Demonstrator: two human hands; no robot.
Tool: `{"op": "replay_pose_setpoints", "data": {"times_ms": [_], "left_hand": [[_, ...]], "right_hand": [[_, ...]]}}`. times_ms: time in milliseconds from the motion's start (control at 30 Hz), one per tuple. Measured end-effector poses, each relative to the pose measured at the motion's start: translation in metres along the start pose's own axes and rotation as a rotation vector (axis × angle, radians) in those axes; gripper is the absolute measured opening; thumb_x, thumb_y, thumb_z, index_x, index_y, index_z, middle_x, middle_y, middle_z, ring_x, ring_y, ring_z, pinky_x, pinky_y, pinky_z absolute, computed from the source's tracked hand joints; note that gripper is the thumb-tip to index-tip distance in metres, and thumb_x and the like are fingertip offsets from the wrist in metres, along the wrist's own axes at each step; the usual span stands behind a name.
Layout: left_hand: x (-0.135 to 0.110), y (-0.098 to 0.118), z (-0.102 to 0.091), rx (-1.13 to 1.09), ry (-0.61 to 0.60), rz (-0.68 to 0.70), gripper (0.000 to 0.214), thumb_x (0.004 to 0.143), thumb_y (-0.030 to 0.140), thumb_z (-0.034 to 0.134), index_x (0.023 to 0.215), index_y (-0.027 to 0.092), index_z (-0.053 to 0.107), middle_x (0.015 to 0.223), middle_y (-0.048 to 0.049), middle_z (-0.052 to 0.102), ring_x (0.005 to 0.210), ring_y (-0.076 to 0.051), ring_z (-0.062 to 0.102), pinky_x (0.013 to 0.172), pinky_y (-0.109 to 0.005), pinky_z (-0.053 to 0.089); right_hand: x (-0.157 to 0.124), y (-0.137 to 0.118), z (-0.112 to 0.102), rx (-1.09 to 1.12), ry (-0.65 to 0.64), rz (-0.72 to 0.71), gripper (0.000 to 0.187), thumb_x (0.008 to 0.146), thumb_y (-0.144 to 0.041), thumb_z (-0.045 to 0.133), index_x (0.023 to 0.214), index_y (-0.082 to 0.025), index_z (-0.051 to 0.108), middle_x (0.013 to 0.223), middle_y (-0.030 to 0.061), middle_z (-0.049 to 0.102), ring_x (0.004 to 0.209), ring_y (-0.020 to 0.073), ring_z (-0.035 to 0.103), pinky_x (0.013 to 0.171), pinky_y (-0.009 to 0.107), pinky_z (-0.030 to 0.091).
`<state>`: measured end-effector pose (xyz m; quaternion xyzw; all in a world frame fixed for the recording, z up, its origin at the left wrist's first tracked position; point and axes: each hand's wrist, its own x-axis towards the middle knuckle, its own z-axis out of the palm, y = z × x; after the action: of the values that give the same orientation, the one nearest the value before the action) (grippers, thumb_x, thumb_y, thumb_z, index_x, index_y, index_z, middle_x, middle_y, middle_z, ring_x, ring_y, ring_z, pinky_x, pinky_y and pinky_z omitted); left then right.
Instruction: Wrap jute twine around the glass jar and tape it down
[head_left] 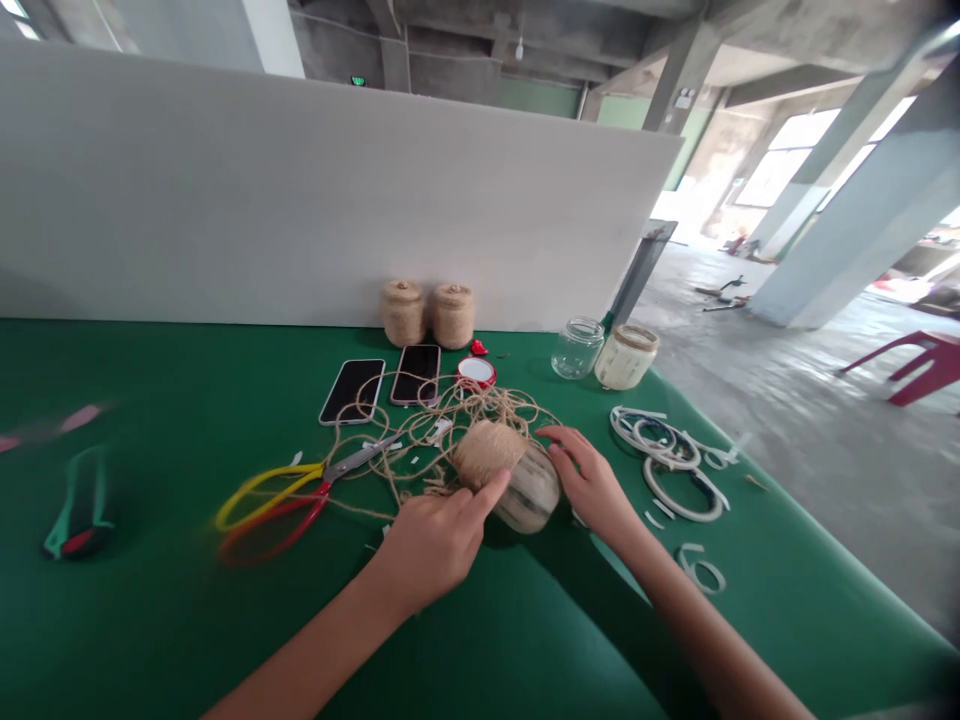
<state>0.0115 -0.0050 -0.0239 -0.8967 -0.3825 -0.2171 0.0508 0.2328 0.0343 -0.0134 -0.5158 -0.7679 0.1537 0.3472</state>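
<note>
A glass jar [529,495] lies on its side on the green table [187,620], its upper half wrapped in jute twine [487,450]. My left hand [435,540] is curled, its forefinger stretched out and pressing on the wrapped twine. My right hand [592,480] rests against the jar's right side with the fingers bent round it. Loose twine [420,440] trails from the jar in a tangle across the table.
Scissors [292,490] with yellow and red handles lie to the left. Two phones [384,385], a red lid [476,371] and two twine spools [427,313] sit behind. A clear jar [576,348], a wrapped jar [626,356] and white rings [667,450] lie right. The table edge drops off at right.
</note>
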Motion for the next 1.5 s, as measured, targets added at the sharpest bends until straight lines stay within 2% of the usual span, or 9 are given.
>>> {"op": "replay_pose_setpoints", "data": {"times_ms": [133,267,400,600,733,1133,1300,1400,1500], "left_hand": [[-0.002,-0.002,0.006,-0.067,0.048,0.009,0.043,0.091,0.018,0.034,0.134,0.017,0.032,0.066,0.0008,0.059,0.052,-0.013,0.055,0.047,-0.023,0.041],[-0.006,-0.002,0.012,-0.093,0.112,0.034,0.041,0.09,0.017,0.036,0.13,0.014,0.035,0.069,-0.0011,0.063,0.055,-0.015,0.059,0.049,-0.025,0.044],[-0.008,-0.003,0.014,-0.093,0.11,0.045,0.039,0.089,0.017,0.036,0.128,0.013,0.037,0.074,-0.0028,0.065,0.058,-0.017,0.061,0.05,-0.026,0.045],[-0.009,-0.004,0.016,-0.06,0.132,0.066,0.037,0.089,0.015,0.034,0.125,0.011,0.036,0.072,-0.0019,0.064,0.055,-0.017,0.06,0.047,-0.028,0.043],[-0.01,-0.006,0.016,-0.039,0.169,0.058,0.035,0.088,0.013,0.033,0.123,0.009,0.037,0.065,-0.0005,0.061,0.048,-0.016,0.056,0.044,-0.026,0.04],[-0.011,-0.009,0.019,-0.154,0.093,-0.029,0.042,0.089,0.015,0.033,0.13,0.011,0.031,0.054,0.0038,0.054,0.042,-0.013,0.049,0.043,-0.023,0.033],[-0.01,-0.009,0.019,-0.171,0.099,-0.021,0.042,0.088,0.015,0.033,0.13,0.011,0.032,0.054,0.0034,0.054,0.042,-0.013,0.048,0.044,-0.022,0.034],[-0.01,-0.009,0.018,-0.178,0.091,-0.027,0.042,0.089,0.015,0.033,0.13,0.011,0.032,0.055,0.0028,0.055,0.043,-0.012,0.049,0.044,-0.021,0.034],[-0.01,-0.009,0.017,-0.174,0.084,-0.028,0.042,0.089,0.015,0.033,0.13,0.012,0.032,0.055,0.0031,0.055,0.043,-0.012,0.048,0.044,-0.021,0.034]], "right_hand": [[0.03,0.02,-0.008,-0.001,-0.222,-0.168,0.041,0.088,-0.017,0.037,0.126,-0.028,0.047,0.134,0.0036,0.045,0.126,0.0181,0.038,0.106,0.038,0.03],[0.049,0.033,-0.01,-0.218,-0.502,-0.318,0.056,0.087,-0.019,0.042,0.14,-0.031,0.026,0.148,0.003,0.024,0.136,0.0239,0.02,0.107,0.047,0.023],[0.054,0.037,0.0,-0.359,-0.584,-0.419,0.053,0.085,-0.031,0.051,0.136,-0.03,0.035,0.142,0.0072,0.035,0.128,0.0261,0.034,0.101,0.044,0.031],[0.077,0.041,0.02,-0.512,-0.549,-0.418,0.022,0.091,-0.024,0.045,0.106,-0.02,0.059,0.105,0.0091,0.059,0.099,0.0189,0.054,0.086,0.035,0.043],[0.104,0.054,0.021,-0.629,-0.486,-0.323,0.024,0.089,-0.03,0.051,0.109,-0.017,0.055,0.111,0.0065,0.057,0.097,0.0182,0.057,0.083,0.039,0.048],[0.16,0.053,-0.021,-0.77,-0.09,0.07,0.031,0.089,-0.033,0.051,0.114,-0.016,0.052,0.112,0.0075,0.056,0.095,0.0192,0.058,0.079,0.039,0.05],[0.183,0.05,-0.043,-0.785,0.065,0.213,0.035,0.095,-0.017,0.018,0.12,-0.009,0.041,0.098,0.017,0.061,0.09,0.0246,0.058,0.068,0.033,0.043],[0.186,0.05,-0.041,-0.759,0.013,0.217,0.035,0.095,-0.019,0.02,0.121,-0.009,0.04,0.103,0.0182,0.059,0.093,0.0246,0.057,0.07,0.033,0.041],[0.179,0.05,-0.03,-0.702,-0.159,0.155,0.031,0.092,-0.032,0.042,0.117,-0.014,0.048,0.107,0.0106,0.058,0.095,0.0209,0.056,0.078,0.036,0.045]]}}
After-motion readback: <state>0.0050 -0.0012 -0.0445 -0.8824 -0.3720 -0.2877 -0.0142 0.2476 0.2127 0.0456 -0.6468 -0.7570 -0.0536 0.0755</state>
